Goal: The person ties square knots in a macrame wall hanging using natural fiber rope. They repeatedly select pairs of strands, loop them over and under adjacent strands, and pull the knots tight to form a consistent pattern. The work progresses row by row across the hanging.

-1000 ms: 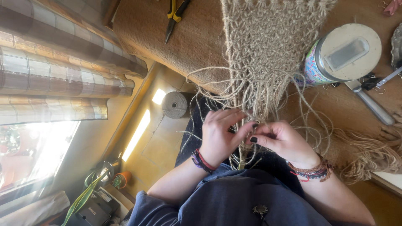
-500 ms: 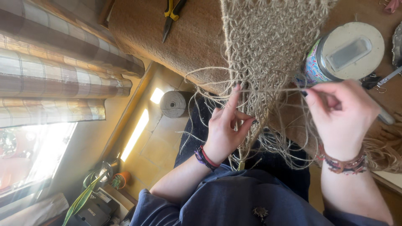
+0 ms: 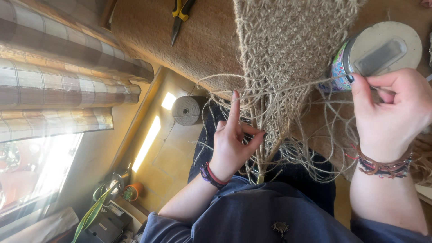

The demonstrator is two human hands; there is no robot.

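Observation:
A knotted jute net panel (image 3: pixel 288 49) hangs over the table edge, with several loose strands (image 3: pixel 288 148) trailing below it. My left hand (image 3: pixel 231 144) holds the strands at the panel's lower end, its index finger raised straight up against them. My right hand (image 3: pixel 389 112) is off to the right, pinching one strand (image 3: pixel 310 85) and drawing it taut sideways across the panel.
A round tin with a pale lid (image 3: pixel 378 49) stands just behind my right hand. Yellow-handled pliers (image 3: pixel 180 13) lie on the brown table top (image 3: pixel 198 45). A spool of twine (image 3: pixel 186 110) sits on the tiled floor. Checked curtains (image 3: pixel 58 85) and potted plants (image 3: pixel 108 193) are at the left.
My hands were together at the panel's lower end a second ago. My right hand has since pulled away to the right, drawing a strand taut; my left index finger is raised.

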